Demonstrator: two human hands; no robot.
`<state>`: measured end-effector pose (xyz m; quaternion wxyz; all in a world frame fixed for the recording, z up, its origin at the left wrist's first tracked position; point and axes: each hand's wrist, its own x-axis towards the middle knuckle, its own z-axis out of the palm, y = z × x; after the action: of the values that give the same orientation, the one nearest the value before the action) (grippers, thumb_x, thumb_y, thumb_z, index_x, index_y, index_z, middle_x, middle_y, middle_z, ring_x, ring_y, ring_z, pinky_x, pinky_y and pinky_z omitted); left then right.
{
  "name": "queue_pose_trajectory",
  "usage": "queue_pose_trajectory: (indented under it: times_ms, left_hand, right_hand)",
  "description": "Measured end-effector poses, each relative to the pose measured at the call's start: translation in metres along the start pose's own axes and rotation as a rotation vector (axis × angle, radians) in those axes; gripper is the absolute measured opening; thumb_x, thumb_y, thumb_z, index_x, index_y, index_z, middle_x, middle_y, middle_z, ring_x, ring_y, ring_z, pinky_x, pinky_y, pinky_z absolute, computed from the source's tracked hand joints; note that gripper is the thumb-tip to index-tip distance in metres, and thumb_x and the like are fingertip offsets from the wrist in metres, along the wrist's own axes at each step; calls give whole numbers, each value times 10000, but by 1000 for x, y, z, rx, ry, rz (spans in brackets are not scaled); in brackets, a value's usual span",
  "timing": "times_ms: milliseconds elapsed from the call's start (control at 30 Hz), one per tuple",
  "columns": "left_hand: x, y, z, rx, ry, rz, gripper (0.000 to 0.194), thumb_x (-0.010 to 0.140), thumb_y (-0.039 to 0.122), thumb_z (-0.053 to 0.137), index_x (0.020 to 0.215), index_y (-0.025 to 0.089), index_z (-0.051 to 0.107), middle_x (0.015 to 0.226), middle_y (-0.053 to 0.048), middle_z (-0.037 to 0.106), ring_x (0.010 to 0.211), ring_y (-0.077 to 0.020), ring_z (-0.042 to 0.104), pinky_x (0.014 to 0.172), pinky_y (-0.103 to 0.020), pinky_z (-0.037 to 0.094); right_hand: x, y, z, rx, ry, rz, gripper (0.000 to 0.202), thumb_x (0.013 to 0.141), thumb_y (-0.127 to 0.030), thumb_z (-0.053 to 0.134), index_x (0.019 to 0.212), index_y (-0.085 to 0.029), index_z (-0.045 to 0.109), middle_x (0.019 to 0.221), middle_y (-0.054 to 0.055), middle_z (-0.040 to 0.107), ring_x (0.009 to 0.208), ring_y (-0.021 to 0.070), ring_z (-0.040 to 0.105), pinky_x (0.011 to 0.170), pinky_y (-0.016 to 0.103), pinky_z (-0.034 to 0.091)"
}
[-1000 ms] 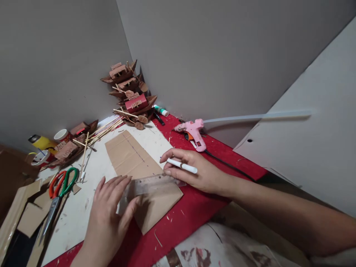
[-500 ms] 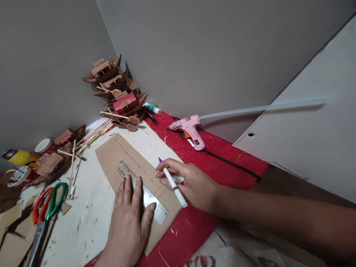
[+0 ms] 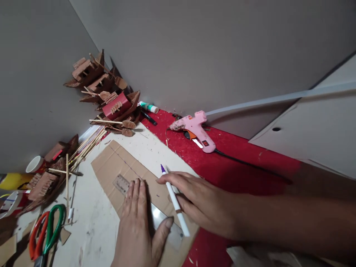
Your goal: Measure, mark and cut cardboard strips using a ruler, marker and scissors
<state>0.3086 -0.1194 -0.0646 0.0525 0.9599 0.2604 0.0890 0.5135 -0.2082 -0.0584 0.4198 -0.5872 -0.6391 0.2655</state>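
A flat piece of brown cardboard (image 3: 107, 163) lies at an angle, with a broken line of purple marks along it. On it rests a clear ruler (image 3: 159, 216), its middle covered by my left hand (image 3: 139, 218). That hand presses down flat, fingers stretched out and the thumb apart near the ruler's lower end. My right hand (image 3: 198, 196) grips a white marker (image 3: 174, 203) between thumb and fingers. Its uncapped purple tip points away from me and appears raised off the cardboard; some fingertips are hidden behind the marker.
Beyond the cardboard, a pink glue gun (image 3: 198, 129) lies on red cloth (image 3: 228, 174), a long glue stick (image 3: 256, 102) jutting right. Several brown model boats (image 3: 118, 107) are stacked by the wall. Scissors (image 3: 51, 231), thin sticks (image 3: 89, 144) and cups (image 3: 35, 164) are at left.
The view has shifted and come a little closer. My left fingers now lie closer together and reach past the ruler's upper edge, covering some marks. The marker stays in my right hand.
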Motion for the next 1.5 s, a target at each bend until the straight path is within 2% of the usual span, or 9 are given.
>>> queue_pose_trajectory:
  times_ms: [167,300,533,667,900,1033,1167,1333,1500]
  left_hand:
    - [-11,-22,3,127,97,-88,1011,778,548,623,1541,164,83,1563,-248,214,1397,-454,266,1005,-671,371]
    - [-20,-35,9,213,57,-3,1146,704,622,654,1535,95,64,1537,-285,250,1365,-473,319,981,-643,405]
    - [1,-22,9,206,63,68,1024,806,589,550,1503,-17,106,1531,-311,229,1397,-441,269,990,-590,428]
    - [8,-20,8,169,73,73,976,831,585,516,1508,2,120,1529,-294,255,1398,-430,273,987,-593,432]
    - [7,-18,9,92,65,15,977,821,566,544,1535,99,68,1569,-225,218,1412,-411,257,1042,-579,387]
    - [8,-16,7,121,51,20,965,835,587,511,1530,78,77,1564,-247,208,1419,-409,238,1032,-597,390]
    - [8,-16,6,145,17,9,948,846,557,528,1526,71,80,1572,-240,187,1440,-386,190,1058,-587,370]
    - [8,-17,5,166,-1,31,975,831,548,553,1514,27,92,1567,-264,171,1442,-391,178,1050,-589,380]
    - [8,-16,5,153,-10,13,972,832,558,546,1518,41,92,1575,-251,159,1445,-385,175,1068,-587,363]
  right_hand:
    - [2,7,4,16,57,-23,417,855,-124,418,1257,-157,522,1180,146,644,1089,241,609,936,373,501]
    - [2,5,6,21,38,53,428,835,-123,458,1248,-193,545,1177,135,649,1082,242,616,897,356,524]
    - [4,-1,5,-2,62,95,426,840,-121,446,1248,-172,558,1179,150,648,1097,247,615,917,371,522]
    - [5,7,9,-25,47,79,455,800,-140,457,1239,-160,573,1155,164,660,1076,271,630,886,405,536]
    - [-1,16,16,-17,77,56,467,828,-164,474,1288,-213,542,1200,133,645,1101,263,608,916,412,511]
    - [0,12,13,-26,60,93,439,846,-186,489,1279,-221,556,1197,132,647,1062,261,629,872,392,528]
    - [0,10,11,-26,46,106,435,876,-190,471,1306,-196,538,1220,138,638,1098,246,614,922,394,507]
    - [-5,10,12,-11,129,59,416,893,-198,448,1302,-194,524,1200,124,650,1108,233,615,945,388,506]
    - [-8,8,-1,44,172,4,385,900,-157,456,1274,-222,518,1221,104,646,1140,208,613,970,336,502]
